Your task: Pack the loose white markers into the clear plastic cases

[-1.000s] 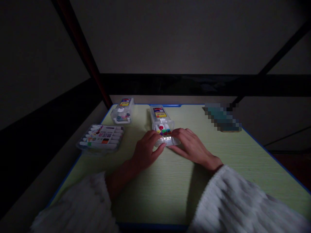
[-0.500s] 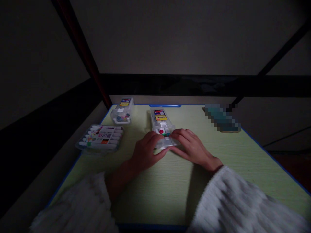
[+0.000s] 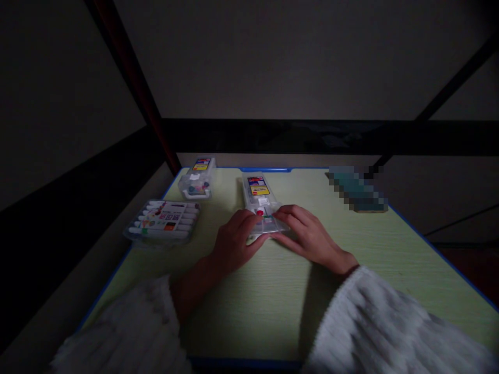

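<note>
A clear plastic case (image 3: 259, 193) with a yellow, red and blue label lies on the table in front of me, its near end between my hands. A red piece and a bit of green show through the transparent flap at that end. My left hand (image 3: 237, 240) grips the flap's left corner, fingers on top and thumb along the front edge. On the right corner, my right hand (image 3: 307, 234) has the same hold. Both thumb tips nearly meet at the front. My fingers partly hide the case's contents.
At the back left stands a similar clear case (image 3: 199, 179) with a white handle. A flat box of white markers (image 3: 163, 221) overhangs the table's left edge. A pixelated, phone-like flat object (image 3: 356, 192) lies at the back right of the light green table (image 3: 249, 311).
The clear flap between my hands has tilted a little, and less of the coloured contents shows. My hands have hardly moved, and both keep their grip.
</note>
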Demonstrator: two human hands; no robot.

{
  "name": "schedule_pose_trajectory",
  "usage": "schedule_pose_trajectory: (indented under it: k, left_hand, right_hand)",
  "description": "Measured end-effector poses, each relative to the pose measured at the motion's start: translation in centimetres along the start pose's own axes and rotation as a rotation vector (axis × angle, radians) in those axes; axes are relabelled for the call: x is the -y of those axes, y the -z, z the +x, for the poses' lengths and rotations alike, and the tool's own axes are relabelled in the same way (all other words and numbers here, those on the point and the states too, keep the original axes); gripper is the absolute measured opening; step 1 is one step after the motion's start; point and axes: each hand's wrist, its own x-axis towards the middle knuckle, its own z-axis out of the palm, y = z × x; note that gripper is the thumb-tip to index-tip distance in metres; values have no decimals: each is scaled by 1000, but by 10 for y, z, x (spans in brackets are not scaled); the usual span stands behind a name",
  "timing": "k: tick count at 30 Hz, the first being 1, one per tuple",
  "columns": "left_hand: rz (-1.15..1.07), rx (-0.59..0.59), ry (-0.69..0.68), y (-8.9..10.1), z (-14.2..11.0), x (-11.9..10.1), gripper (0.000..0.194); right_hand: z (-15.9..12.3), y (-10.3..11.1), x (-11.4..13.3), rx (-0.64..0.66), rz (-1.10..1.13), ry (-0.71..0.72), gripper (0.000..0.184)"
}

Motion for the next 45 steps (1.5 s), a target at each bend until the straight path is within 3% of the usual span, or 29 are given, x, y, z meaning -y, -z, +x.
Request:
schedule_pose_trajectory:
  k: [11,25,45]
  left_hand:
    - [38,-25,17,1,1,-1,26]
    - [-41,-5,54,0,3,-2,28]
    - [-64,-26,69,0,4,0,29]
  right_hand:
    - [1,1,0,-26,-4,-28,33]
    - [0,-6,-2,-26,95,-211,58]
    - [1,-10,2,-59,279,-311,45]
